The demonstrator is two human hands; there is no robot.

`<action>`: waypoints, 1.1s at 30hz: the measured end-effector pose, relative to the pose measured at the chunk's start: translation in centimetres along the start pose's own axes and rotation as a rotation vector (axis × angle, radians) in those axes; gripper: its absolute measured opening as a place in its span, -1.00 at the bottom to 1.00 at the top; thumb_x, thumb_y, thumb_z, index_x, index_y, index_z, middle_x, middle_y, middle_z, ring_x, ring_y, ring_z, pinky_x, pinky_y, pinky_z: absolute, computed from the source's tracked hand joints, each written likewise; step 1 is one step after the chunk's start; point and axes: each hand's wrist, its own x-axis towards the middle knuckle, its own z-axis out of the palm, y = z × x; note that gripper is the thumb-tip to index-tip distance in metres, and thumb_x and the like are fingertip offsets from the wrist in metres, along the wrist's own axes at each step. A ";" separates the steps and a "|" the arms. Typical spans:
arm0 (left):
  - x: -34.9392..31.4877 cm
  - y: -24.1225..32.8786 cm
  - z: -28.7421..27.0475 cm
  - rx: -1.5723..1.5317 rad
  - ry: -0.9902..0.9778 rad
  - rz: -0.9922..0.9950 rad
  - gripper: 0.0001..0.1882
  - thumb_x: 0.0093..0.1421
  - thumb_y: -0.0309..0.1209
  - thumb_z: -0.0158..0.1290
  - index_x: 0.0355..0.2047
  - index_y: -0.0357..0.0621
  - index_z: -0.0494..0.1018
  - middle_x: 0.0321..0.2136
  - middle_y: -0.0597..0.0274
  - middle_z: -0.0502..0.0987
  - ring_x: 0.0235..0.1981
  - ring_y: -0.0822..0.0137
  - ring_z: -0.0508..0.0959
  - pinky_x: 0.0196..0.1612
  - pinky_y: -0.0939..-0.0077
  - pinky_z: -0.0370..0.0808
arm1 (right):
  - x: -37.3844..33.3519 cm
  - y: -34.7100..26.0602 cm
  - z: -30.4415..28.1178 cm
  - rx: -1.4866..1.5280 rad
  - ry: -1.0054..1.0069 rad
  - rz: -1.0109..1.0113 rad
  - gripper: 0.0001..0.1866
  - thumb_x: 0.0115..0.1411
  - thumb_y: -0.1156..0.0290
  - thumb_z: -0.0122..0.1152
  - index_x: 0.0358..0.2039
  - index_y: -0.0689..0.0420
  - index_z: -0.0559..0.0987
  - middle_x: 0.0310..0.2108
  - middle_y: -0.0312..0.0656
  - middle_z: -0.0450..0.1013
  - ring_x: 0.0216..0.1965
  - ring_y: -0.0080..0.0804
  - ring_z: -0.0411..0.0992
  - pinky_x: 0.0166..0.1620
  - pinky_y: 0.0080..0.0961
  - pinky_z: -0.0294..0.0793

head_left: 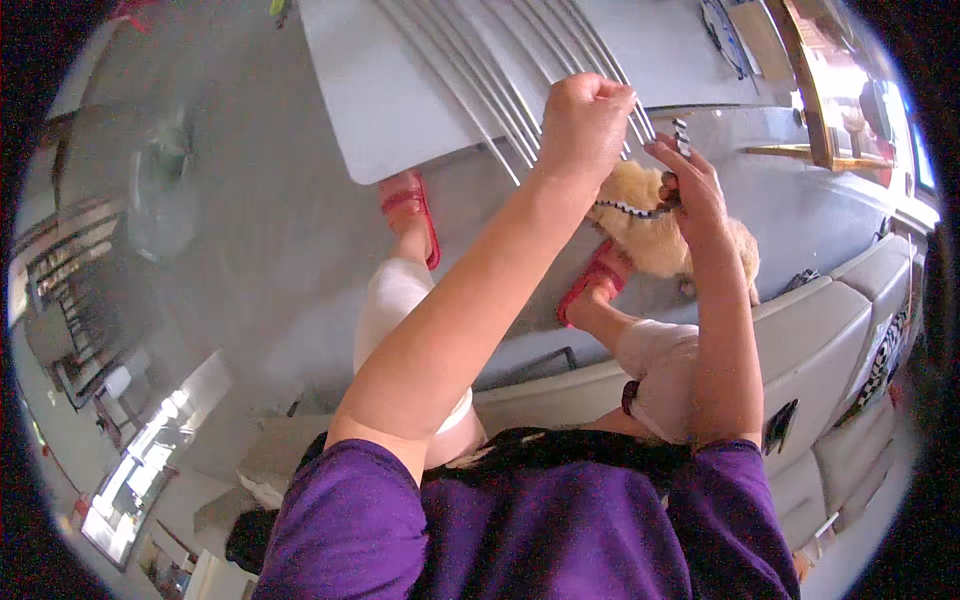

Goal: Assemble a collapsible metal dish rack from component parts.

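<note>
So the person is sitting on a pale sofa (pixel 830 330), looking straight down past a purple shirt (pixel 520 520) at both arms held out in front. The left hand (pixel 585 120) is curled into a tight fist, raised well up, and it looks like it's pinching the end of a thin black-and-white patterned cord (pixel 630 209) that runs down and across to the right. I can't actually see the cord inside the fist, so that part is my read. The right hand (pixel 690 190) has its fingers partly spread and is pressed on the fluffy tan thing (pixel 650 240), which could be a small dog or a plush, too blurry to call. The cord meets it right under those fingers.

My guess on why it's held like this: one hand pulls the cord taut and up so it stays clear of the fur, while the other steadies the fluffy body and works at where the cord attaches.

The fluffy thing sits out past the front edge of the sofa, just above the right foot in a red sandal (pixel 590 285); the other red sandal (pixel 410 210) is off to the left on the grey floor (pixel 250 230).

Room-wise, the floor is open to the left, but a pale tabletop (pixel 400 90) with metal rods lying across it sits close in front, its near edge just behind the raised fist.
</note>
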 end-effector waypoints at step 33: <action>1.0 -2.3 4.3 -0.284 -0.051 -0.364 -0.85 0.11 -0.39 0.04 -0.48 -0.23 0.45 -0.66 0.31 0.41 -0.77 0.56 0.32 -0.75 0.70 0.17 | -2.1 -1.7 -0.5 0.125 -0.087 -0.008 -0.71 0.25 0.21 -0.13 -0.28 0.18 0.40 -0.50 -0.30 0.32 -0.59 -0.59 0.24 -0.49 -0.62 0.32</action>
